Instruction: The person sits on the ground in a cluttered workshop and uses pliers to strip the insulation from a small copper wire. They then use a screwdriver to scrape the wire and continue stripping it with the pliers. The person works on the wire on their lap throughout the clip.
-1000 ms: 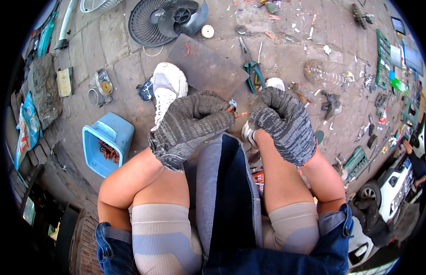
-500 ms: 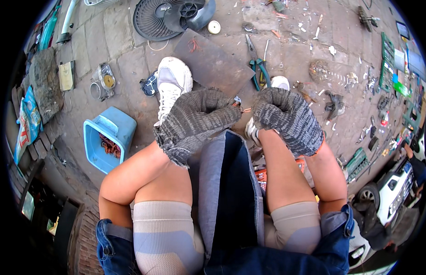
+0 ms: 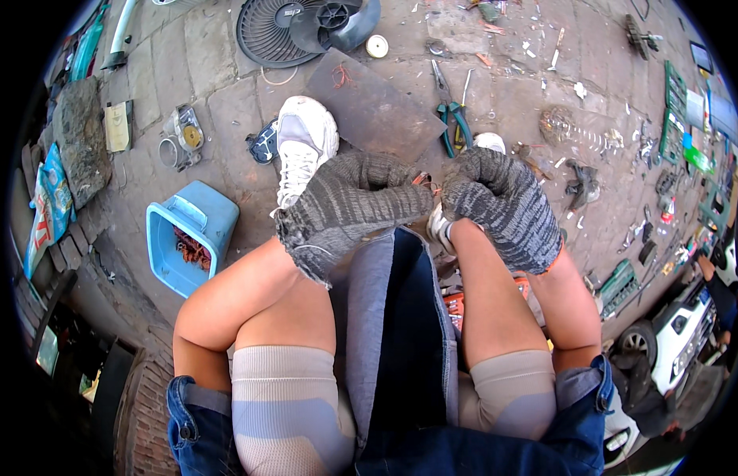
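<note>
Grey knitted work gloves cover both my hands, which meet almost fingertip to fingertip above the ground between my shoes. My left hand [image 3: 359,198] is closed in a pinch on a small piece of copper wire [image 3: 421,180], whose reddish ends stick out past the fingertips. Thumb and fingers of my right hand [image 3: 502,202] are curled shut against the other end of the wire; the glove hides most of that grip. Just beyond them, green-handled pliers [image 3: 453,119] and a screwdriver [image 3: 465,99] lie on the paving. A flat dark metal plate [image 3: 377,107] lies beyond my left hand.
Left of my leg, a light blue bin [image 3: 196,230] holds reddish wire scraps. A black fan grille with blades [image 3: 280,30] lies at the far side. To the right are a clear plastic bottle [image 3: 579,131] and scattered debris. A large stone [image 3: 79,143] stands far left.
My left hand has moved slightly right, closer to my right hand. A bluish bit that showed at its fingertips is no longer visible. The whole view has shifted a little.
</note>
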{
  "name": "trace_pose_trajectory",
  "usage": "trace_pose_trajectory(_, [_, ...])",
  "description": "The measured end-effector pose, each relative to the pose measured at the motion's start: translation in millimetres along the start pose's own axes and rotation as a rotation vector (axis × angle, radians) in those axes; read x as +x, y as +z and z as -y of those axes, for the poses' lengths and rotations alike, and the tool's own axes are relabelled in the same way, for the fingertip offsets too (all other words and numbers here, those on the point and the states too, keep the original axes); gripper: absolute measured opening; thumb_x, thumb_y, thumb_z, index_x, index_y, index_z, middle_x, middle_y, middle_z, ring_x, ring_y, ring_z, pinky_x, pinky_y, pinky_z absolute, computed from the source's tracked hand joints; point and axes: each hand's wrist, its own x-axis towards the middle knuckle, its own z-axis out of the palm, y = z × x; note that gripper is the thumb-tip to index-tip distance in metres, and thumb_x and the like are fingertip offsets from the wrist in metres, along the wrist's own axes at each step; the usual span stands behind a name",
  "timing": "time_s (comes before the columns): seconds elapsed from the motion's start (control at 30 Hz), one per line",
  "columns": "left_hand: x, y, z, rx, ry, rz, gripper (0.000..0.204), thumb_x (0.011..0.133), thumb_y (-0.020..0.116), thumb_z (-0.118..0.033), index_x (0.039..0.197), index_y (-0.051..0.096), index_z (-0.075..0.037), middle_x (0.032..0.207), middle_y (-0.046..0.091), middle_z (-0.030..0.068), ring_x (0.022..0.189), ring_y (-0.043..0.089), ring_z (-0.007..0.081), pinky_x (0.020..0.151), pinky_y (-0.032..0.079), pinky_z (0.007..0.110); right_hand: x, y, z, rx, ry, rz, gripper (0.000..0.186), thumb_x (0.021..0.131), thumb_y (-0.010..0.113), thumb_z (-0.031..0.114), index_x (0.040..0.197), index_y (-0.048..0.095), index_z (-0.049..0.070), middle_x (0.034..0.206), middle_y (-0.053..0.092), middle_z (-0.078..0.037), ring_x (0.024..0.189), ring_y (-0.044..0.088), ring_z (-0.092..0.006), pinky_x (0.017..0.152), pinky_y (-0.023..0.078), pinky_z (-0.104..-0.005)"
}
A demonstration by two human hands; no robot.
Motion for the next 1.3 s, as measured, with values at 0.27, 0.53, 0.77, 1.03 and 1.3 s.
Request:
trace_pose_trajectory(0.27, [8, -2, -11, 0.500, 0.195, 0.036, 0.022, 0.078, 0.067, -0.013, 0.096, 0.064, 0.001, 0.091, 0.062, 0.0072, 0.084, 0.058, 0.0113, 0.074, 0.047, 0.025, 1, 5, -13, 0.100, 0.006, -0.211, 0.017, 0.083, 0.058, 0.004, 0.097, 0.058, -0.004, 0.087, 0.064, -0.007, 0.081, 0.057, -0.0115, 0.075, 0.047, -0.0238])
trace_pose_trajectory(0.53, [65, -53, 46, 0.480, 0.162, -0.109, 0.025, 0.082, 0.066, -0.018, 0.099, 0.064, 0.001, 0.089, 0.065, 0.0047, 0.081, 0.057, 0.0095, 0.073, 0.046, 0.023, 53, 2, -60, 0.029, 0.093, -0.222, 0.016, 0.082, 0.062, 0.008, 0.094, 0.060, -0.002, 0.083, 0.063, -0.006, 0.075, 0.056, -0.0108, 0.071, 0.046, -0.0249])
trace_pose_trajectory(0.77, [94, -62, 58, 0.048, -0.112, -0.215, 0.019, 0.080, 0.068, -0.020, 0.090, 0.067, -0.004, 0.062, 0.056, 0.0004, 0.048, 0.046, 0.0086, 0.044, 0.037, 0.022, 84, -3, -109, -0.206, -0.096, -0.146, 0.016, 0.083, 0.062, 0.013, 0.092, 0.060, 0.001, 0.088, 0.063, -0.007, 0.079, 0.056, -0.0131, 0.073, 0.045, -0.0265])
trace_pose_trajectory(1.03, [111, -71, 73, 0.919, 0.064, -0.297, 0.031, 0.078, 0.064, -0.024, 0.100, 0.065, -0.002, 0.081, 0.067, 0.0109, 0.068, 0.061, 0.0170, 0.065, 0.048, 0.030, 108, -16, -143, -0.156, -0.042, -0.166, 0.019, 0.086, 0.056, 0.013, 0.098, 0.056, -0.002, 0.092, 0.063, -0.011, 0.085, 0.059, -0.0195, 0.080, 0.045, -0.0280])
trace_pose_trajectory(1.3, [96, -82, 90, 0.790, 0.249, -0.251, 0.027, 0.081, 0.058, -0.023, 0.097, 0.064, -0.002, 0.082, 0.065, 0.0143, 0.069, 0.062, 0.0236, 0.067, 0.048, 0.033, 111, -6, -122, 0.503, 0.061, -0.162, 0.016, 0.089, 0.052, 0.010, 0.100, 0.054, -0.001, 0.097, 0.062, -0.012, 0.085, 0.062, -0.0189, 0.074, 0.049, -0.0259])
